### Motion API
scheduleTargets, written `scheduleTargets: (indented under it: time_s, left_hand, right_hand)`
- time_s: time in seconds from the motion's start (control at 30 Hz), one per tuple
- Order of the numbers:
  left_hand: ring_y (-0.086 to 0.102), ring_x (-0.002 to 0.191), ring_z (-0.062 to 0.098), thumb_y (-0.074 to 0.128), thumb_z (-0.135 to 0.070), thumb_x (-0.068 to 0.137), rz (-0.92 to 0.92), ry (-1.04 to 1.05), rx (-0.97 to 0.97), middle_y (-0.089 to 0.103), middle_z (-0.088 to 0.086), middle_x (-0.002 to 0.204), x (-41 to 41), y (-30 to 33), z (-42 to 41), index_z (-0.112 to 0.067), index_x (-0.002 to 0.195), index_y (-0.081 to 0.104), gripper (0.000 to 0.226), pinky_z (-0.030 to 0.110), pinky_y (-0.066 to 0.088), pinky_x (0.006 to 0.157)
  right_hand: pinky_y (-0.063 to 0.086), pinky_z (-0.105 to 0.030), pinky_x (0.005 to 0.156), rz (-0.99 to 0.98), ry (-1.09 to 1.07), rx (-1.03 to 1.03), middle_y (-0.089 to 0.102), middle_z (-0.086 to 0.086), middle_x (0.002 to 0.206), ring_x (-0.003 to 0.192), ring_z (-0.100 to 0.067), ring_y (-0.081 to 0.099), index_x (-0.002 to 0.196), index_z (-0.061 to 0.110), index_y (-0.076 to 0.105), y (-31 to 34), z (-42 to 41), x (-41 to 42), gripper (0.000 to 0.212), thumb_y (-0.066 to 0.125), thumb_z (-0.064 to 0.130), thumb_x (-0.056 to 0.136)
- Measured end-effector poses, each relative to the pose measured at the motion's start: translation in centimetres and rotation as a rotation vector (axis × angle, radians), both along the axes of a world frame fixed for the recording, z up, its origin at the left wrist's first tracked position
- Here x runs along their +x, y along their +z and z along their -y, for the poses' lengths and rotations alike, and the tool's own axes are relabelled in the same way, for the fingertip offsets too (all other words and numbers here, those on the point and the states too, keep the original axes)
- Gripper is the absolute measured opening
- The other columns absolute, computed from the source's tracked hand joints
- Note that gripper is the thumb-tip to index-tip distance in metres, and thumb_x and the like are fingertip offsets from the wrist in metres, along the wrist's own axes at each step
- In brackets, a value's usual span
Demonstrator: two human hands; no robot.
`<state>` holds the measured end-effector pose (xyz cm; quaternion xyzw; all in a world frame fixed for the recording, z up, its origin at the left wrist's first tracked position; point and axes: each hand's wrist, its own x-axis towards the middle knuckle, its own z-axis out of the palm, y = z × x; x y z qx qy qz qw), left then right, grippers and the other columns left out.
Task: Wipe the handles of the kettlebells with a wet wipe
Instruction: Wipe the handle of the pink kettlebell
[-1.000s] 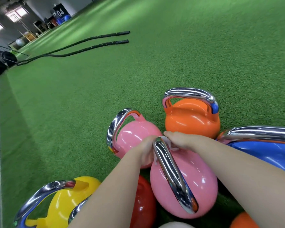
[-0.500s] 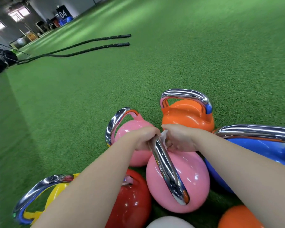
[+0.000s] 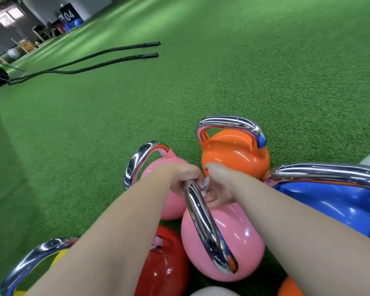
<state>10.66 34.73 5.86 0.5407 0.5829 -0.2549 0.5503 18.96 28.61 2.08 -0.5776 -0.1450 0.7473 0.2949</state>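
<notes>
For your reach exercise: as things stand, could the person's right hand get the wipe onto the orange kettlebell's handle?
Probably yes. The right hand, pinching the wet wipe, is just in front of the orange kettlebell, whose chrome handle stands uncovered, with nothing between them.

Dark sign (image 3: 68, 15) at the far end of the turf: white numerals "04".
Box (image 3: 27, 45) by the far wall: a small dark mark, too small to read.
Kettlebells: no lettering or weight numbers legible on bodies or handles.
Elsewhere: nothing readable.
</notes>
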Motion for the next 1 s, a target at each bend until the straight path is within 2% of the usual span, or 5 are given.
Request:
scheduleTargets:
  time_s: [0.23,0.43,0.67,0.9,1.0]
  left_hand:
    - [0.055,0.038,0.006,0.034,-0.008,0.093,0.073,0.088,-0.012,0.058,-0.004,0.046,-0.4,1.1,1.1,-0.012,0.072,0.05,0.027,0.013,0.044,0.046]
    - [0.056,0.049,0.015,0.035,-0.022,0.096,0.328,0.467,0.026,0.056,0.003,0.054,-2.3,1.7,3.1,-0.008,0.077,0.052,0.029,0.026,0.048,0.059]
    - [0.064,0.061,0.023,0.03,-0.017,0.098,0.547,0.778,0.184,0.066,0.015,0.083,-6.2,2.0,6.0,0.001,0.105,0.054,0.032,0.035,0.058,0.058]
    - [0.059,0.081,0.016,0.056,-0.01,0.087,0.153,-0.196,0.983,0.064,0.003,0.102,-7.5,1.5,7.0,-0.019,0.117,0.061,0.032,0.025,0.045,0.068]
    - [0.055,0.096,0.022,0.064,-0.013,0.081,0.171,-0.257,1.074,0.057,0.004,0.11,-7.1,0.7,6.4,-0.012,0.107,0.058,0.027,0.03,0.043,0.081]
  right_hand:
    - [0.042,-0.047,0.1,0.042,-0.019,0.041,0.057,-0.008,0.069,0.076,-0.026,0.055,0.075,0.011,0.05,-0.7,0.2,-0.1,0.047,0.019,0.039,0.095]
    - [0.031,-0.024,0.054,0.11,-0.007,0.16,0.051,-0.001,0.046,0.049,-0.016,0.037,0.064,0.014,0.05,0.1,0.9,0.3,0.045,0.024,0.034,0.095]
    - [0.036,-0.03,0.058,0.14,-0.009,0.288,0.045,-0.003,0.063,0.053,-0.02,0.047,0.068,0.021,0.041,1.7,0.5,0.7,0.031,0.029,0.036,0.093]
    - [0.034,-0.028,0.059,0.251,0.058,0.374,0.052,-0.006,0.074,0.059,-0.017,0.048,0.095,0.01,0.062,2.4,0.6,0.8,0.043,0.027,0.034,0.096]
    - [0.034,-0.028,0.059,0.261,0.084,0.382,0.056,-0.003,0.066,0.061,-0.017,0.048,0.11,0.002,0.062,2.1,0.5,1.0,0.05,0.025,0.034,0.098]
